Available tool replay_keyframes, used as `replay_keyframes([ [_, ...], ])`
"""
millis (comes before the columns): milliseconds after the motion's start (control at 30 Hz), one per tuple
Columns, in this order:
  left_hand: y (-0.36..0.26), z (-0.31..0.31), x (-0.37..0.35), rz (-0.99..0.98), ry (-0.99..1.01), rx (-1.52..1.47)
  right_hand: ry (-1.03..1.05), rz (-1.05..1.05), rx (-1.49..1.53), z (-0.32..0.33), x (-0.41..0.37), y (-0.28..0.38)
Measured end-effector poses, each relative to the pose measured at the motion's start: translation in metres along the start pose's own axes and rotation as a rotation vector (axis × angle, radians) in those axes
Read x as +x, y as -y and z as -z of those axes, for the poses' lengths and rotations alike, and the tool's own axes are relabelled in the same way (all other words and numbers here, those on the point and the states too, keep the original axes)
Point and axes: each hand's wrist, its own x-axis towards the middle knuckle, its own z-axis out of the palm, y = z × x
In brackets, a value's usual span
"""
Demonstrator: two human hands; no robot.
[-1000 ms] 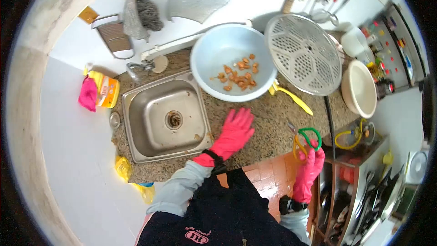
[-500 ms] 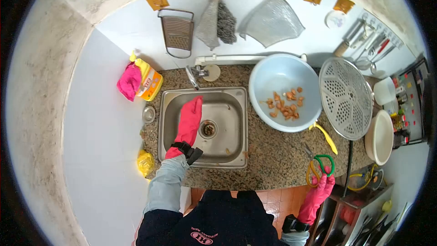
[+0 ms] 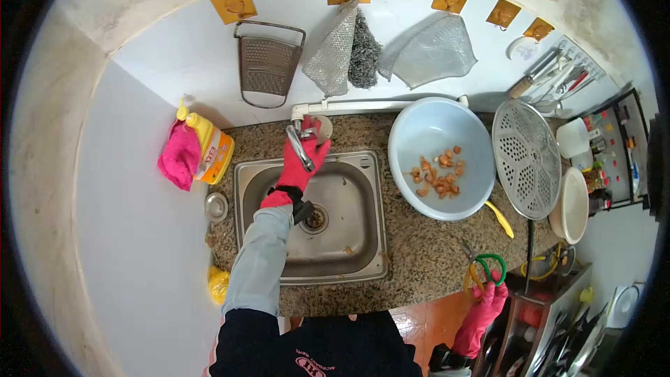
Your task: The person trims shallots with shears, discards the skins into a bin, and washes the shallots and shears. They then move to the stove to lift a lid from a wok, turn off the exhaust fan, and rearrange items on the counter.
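Observation:
My left hand [image 3: 299,171], in a pink rubber glove, is at the metal faucet [image 3: 301,148] over the sink [image 3: 349,230]. Its fingers close around the tap's upper part, and the spout hides some of them. At the counter's front edge my right hand [image 3: 483,314], also gloved in pink, grips scissors [image 3: 493,257] with one green and one orange handle loop. The blades point away from me, over the counter. Small orange-brown pieces [image 3: 440,183] lie in a light blue basin [image 3: 410,136] right of the sink. Bits of debris sit in the sink and its drain [image 3: 314,219].
A yellow-handled tool [image 3: 501,220] lies beside the basin. Further right are a perforated metal disc [image 3: 528,160] and a cream tub [image 3: 574,206]. A yellow bottle [image 3: 215,157] with a pink cloth [image 3: 180,157] stands at left. A grater [image 3: 269,66] and mesh scrubbers hang on the wall.
My left hand has moved forward from above the sink to the faucet and closed around it. The right hand still holds the scissors in about the same place. The view has shifted slightly.

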Motion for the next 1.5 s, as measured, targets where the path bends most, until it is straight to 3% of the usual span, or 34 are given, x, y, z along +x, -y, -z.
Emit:
replay_keyframes([
  [33,0.004,-0.008,0.005,0.069,0.055,-0.074,-0.013,0.004,-0.008,0.003,-0.004,-0.001],
  [133,0.007,-0.009,0.011,-0.007,-0.008,-0.054,0.065,-0.036,-0.015,0.000,-0.013,-0.001],
  [200,0.006,-0.013,0.010,-0.003,-0.028,-0.092,-0.087,0.012,-0.072,-0.015,-0.022,0.004],
  [267,0.012,-0.022,0.000,0.111,0.125,-0.405,-0.044,-0.017,-0.073,-0.013,-0.020,0.004],
  [300,0.003,-0.015,-0.002,0.345,0.255,-0.807,0.004,-0.037,-0.065,-0.013,-0.017,0.005],
  [333,0.000,-0.005,-0.006,0.345,0.254,-0.804,0.006,-0.039,-0.064,-0.018,-0.017,0.009],
  [400,-0.006,0.016,-0.023,0.125,0.425,-0.316,0.008,-0.053,-0.076,-0.029,-0.018,0.017],
  [433,-0.014,0.017,-0.043,0.121,0.430,-0.315,0.004,-0.057,-0.075,-0.033,-0.017,0.016],
  [500,-0.029,0.009,-0.097,0.401,0.178,-0.587,0.003,0.024,-0.052,-0.039,-0.017,0.015],
  [533,-0.035,0.004,-0.120,0.403,0.198,-0.585,-0.004,0.007,-0.061,-0.043,-0.018,0.017],
  [600,-0.050,-0.003,-0.162,0.985,0.335,-1.261,0.007,0.001,-0.059,-0.050,-0.017,0.021],
  [633,-0.065,0.017,-0.165,1.133,0.323,-1.373,0.021,0.004,-0.060,-0.049,-0.017,0.020],
  [667,-0.068,0.027,-0.171,1.140,0.343,-1.366,0.011,-0.010,-0.068,-0.047,-0.019,0.016],
  [733,-0.071,0.037,-0.182,1.107,0.595,-1.361,0.054,-0.070,-0.081,-0.044,-0.018,0.012],
  [767,-0.069,0.038,-0.183,1.111,0.601,-1.358,0.054,-0.061,-0.058,-0.046,-0.020,0.011],
  [833,-0.062,0.032,-0.186,0.936,0.877,-1.020,0.055,-0.073,-0.066,-0.048,-0.024,0.015],
  [867,-0.062,0.028,-0.190,0.937,0.882,-1.017,0.060,-0.078,-0.072,-0.046,-0.025,0.016],
  [933,-0.061,0.012,-0.203,0.945,0.700,-1.049,0.056,-0.095,-0.063,-0.040,-0.028,0.014],
  [1133,-0.057,-0.003,-0.212,1.091,0.719,-1.025,-0.011,-0.112,-0.026,-0.026,-0.035,0.013],
  [1267,-0.060,0.019,-0.201,1.050,0.678,-0.941,-0.020,-0.117,0.002,-0.016,-0.038,0.016],
  [1333,-0.029,-0.013,-0.227,0.237,0.754,-0.293,-0.009,-0.124,0.022,-0.007,-0.037,0.017],
  [1400,-0.049,0.021,-0.210,0.341,0.512,-0.300,-0.012,-0.117,0.037,0.006,-0.035,0.017],
  [1467,-0.049,0.025,-0.206,0.446,0.492,-0.359,-0.046,-0.084,0.014,0.017,-0.031,0.016],
  [1500,-0.055,0.026,-0.205,0.538,0.410,-0.573,-0.062,-0.070,0.021,0.024,-0.030,0.016],
])
